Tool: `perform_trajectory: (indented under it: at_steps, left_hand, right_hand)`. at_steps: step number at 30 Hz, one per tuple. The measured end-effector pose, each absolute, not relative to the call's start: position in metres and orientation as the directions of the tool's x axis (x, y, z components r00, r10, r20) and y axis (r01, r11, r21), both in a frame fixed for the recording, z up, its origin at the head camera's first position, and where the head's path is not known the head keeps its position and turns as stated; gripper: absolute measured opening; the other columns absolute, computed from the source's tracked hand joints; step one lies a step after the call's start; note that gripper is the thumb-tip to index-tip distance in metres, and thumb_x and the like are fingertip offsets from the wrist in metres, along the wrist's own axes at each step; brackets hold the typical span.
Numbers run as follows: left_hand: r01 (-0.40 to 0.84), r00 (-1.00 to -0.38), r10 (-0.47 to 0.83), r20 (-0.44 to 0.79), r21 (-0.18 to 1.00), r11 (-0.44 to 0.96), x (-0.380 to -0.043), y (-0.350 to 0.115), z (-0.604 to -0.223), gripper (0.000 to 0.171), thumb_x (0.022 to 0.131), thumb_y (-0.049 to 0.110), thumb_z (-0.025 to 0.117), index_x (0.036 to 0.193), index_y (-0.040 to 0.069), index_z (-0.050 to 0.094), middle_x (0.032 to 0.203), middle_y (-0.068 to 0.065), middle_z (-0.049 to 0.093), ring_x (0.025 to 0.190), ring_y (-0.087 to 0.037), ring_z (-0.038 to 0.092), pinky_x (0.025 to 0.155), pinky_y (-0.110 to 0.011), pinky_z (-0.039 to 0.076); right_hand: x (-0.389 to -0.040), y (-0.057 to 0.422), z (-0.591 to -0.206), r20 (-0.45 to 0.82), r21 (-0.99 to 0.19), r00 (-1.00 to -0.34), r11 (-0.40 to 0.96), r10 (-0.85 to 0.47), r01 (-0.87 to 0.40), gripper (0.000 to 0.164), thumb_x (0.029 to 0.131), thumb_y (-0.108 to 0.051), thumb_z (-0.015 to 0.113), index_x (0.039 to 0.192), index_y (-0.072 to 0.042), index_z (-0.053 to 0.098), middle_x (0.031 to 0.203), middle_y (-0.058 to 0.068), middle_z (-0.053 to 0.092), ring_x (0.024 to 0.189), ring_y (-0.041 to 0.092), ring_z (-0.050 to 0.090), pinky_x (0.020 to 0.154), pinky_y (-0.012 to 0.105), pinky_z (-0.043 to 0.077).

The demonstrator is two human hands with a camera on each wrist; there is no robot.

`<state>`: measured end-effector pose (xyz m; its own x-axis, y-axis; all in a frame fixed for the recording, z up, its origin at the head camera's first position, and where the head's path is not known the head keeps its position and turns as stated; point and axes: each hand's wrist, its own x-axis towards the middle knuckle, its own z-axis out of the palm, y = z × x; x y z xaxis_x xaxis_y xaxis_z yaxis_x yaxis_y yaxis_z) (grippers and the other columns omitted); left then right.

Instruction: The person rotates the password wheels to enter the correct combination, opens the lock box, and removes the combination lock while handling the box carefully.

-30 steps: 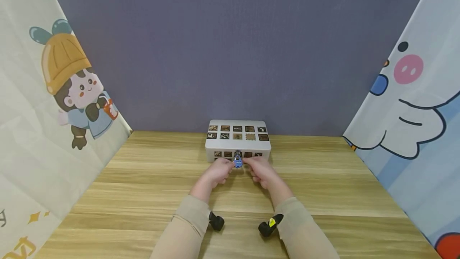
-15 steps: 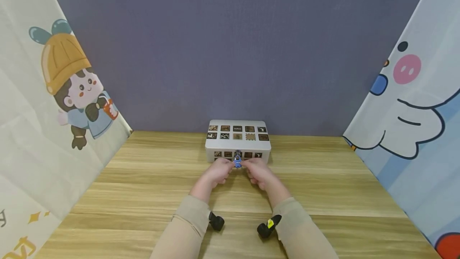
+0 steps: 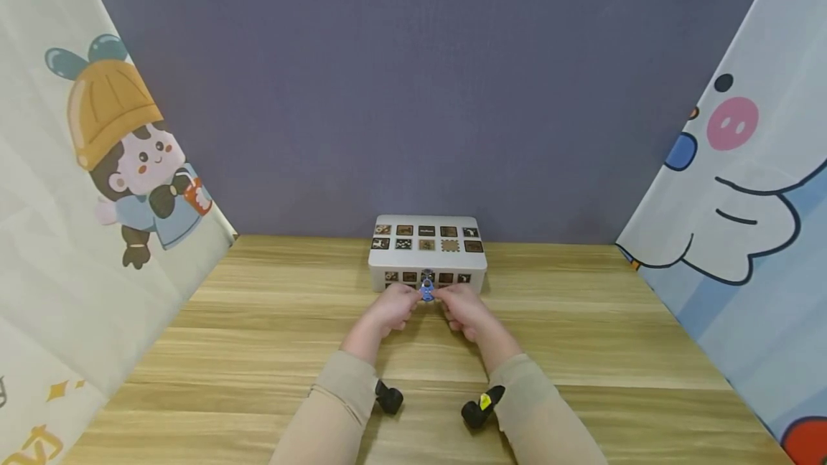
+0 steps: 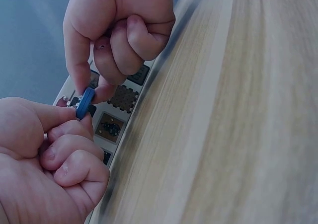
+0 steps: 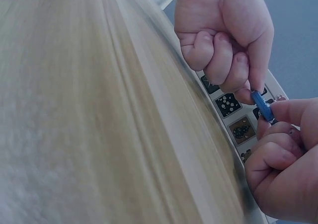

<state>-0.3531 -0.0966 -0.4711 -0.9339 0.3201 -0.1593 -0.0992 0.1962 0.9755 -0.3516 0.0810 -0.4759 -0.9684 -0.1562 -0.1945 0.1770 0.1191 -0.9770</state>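
Observation:
A small blue combination padlock (image 3: 427,292) hangs at the front latch of a white tin box (image 3: 428,258) printed with rows of small dark pictures. Thumb and forefinger of my left hand (image 3: 393,306) pinch the padlock's left side. From the right, my right hand (image 3: 466,308) pinches it the same way. Seen edge-on in the left wrist view, the blue padlock (image 4: 85,104) sits between the fingertips of both hands, with small metallic dials on its face. The other fingers of each hand are curled into the palm. The dials' digits are too small to read.
The box stands on a wood-grain table (image 3: 291,350), close to a grey-purple back panel (image 3: 413,92). Cartoon-printed cloths hang on the left (image 3: 39,235) and right (image 3: 775,235). A black wrist camera (image 3: 389,399) sits at each sleeve.
Over the last second my right hand has shifted slightly left, and its fingertips now cover more of the padlock's right side. The left hand and the box stay in place.

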Motion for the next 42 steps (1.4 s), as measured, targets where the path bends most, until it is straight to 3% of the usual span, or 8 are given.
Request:
perform_trajectory:
  at_steps: [24,32,42]
  left_hand:
    - [-0.093,-0.94,0.306,-0.153,0.975,0.202,-0.3526,-0.096,-0.4709,0.038,0.106,0.019,0.05,0.068,0.014,0.046,0.06,0.006,0.039,0.047,-0.006,0.029,0.043,-0.019,0.027]
    - [-0.085,-0.936,0.319,-0.148,0.975,0.205,-0.3507,-0.097,-0.4719,0.04,0.106,0.018,0.05,0.066,0.015,0.045,0.058,0.007,0.037,0.046,-0.007,0.029,0.042,-0.019,0.027]
    - [-0.056,-0.942,0.307,-0.132,0.968,0.244,-0.3472,-0.0967,-0.4682,0.041,0.106,0.018,0.05,0.065,0.015,0.044,0.058,0.006,0.038,0.047,-0.008,0.031,0.043,-0.02,0.029]
  right_hand:
    - [-0.3501,0.0799,-0.4741,-0.209,-0.974,-0.965,0.12,-0.156,0.191,0.028,0.1,-0.022,0.06,0.098,0.006,0.062,0.055,-0.007,0.036,0.043,0.006,0.028,0.038,0.019,0.025]
    - [-0.351,0.0815,-0.4757,-0.233,-0.971,-0.962,0.089,-0.14,0.222,0.027,0.101,-0.028,0.059,0.095,-0.002,0.063,0.059,-0.006,0.036,0.043,0.006,0.026,0.039,0.02,0.023]
    - [-0.3517,0.0886,-0.4697,-0.264,-0.964,-0.955,0.052,-0.135,0.259,0.033,0.103,-0.034,0.054,0.105,-0.003,0.065,0.06,-0.008,0.038,0.045,0.005,0.024,0.039,0.02,0.021]
